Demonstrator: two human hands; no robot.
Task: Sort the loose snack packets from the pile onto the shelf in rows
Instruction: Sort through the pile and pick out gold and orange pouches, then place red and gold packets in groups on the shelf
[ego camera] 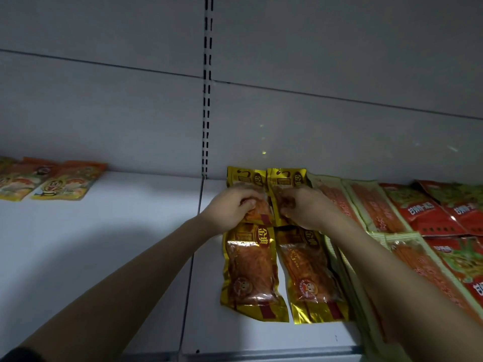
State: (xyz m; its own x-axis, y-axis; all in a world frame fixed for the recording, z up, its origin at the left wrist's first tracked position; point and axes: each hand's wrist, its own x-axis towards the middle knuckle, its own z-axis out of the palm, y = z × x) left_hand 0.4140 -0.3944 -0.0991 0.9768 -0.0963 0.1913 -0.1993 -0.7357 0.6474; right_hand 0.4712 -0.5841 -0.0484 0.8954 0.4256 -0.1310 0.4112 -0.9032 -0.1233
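Here, the back row of gold packets is being set on the shelf (130, 231). The left hand (230, 205) is being curled round the back-left gold packet (245, 178), and the right hand (305, 207) is being pinched on the back-right gold packet (287, 178); both packets are being held side by side, touching, against the rear wall. Just below the hands, two front gold packets (251, 270) are lying flat as a nearer row. To the right of the right hand, orange and red packets (418, 210) are lying in overlapping rows; well left of the left hand, a few yellow packets (52, 181) are lying. The pile itself is not being shown. Judged from this, the pair is being squared up; next, a release and a reach for another loose packet are being called for.
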